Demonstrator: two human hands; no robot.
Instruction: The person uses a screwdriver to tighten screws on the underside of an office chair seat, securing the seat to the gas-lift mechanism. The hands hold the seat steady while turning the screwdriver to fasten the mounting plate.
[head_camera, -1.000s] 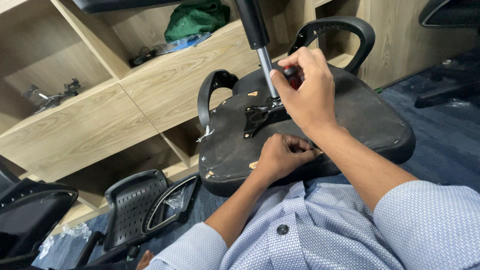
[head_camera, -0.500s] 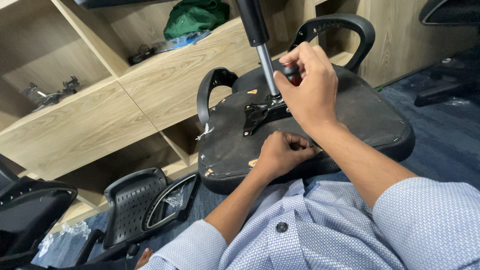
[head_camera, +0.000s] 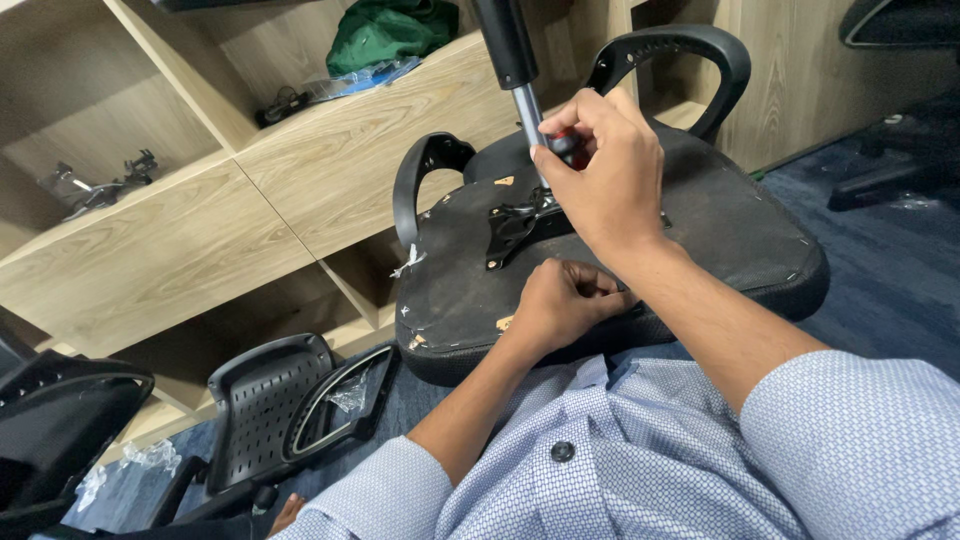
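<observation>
Two hands are working on an upturned black chair seat (head_camera: 700, 240): the right hand (head_camera: 605, 175) is gripping what looks like a small red-handled tool (head_camera: 566, 143) beside the metal post (head_camera: 527, 110), while the left hand (head_camera: 565, 300) is resting, closed, on the seat's near edge.

Wooden shelf (head_camera: 330, 170) carries green bag (head_camera: 385, 30), plastic wrap (head_camera: 355, 80)

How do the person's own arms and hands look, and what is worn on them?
Both hands, left hand and right hand, are bare: no gloves, and no rings or watch can be seen. Both forearms are uncovered. The shirt sleeves are rolled up near the elbows; the cloth is light blue with a fine small white pattern. The shirt has a dark button on the front.
</observation>
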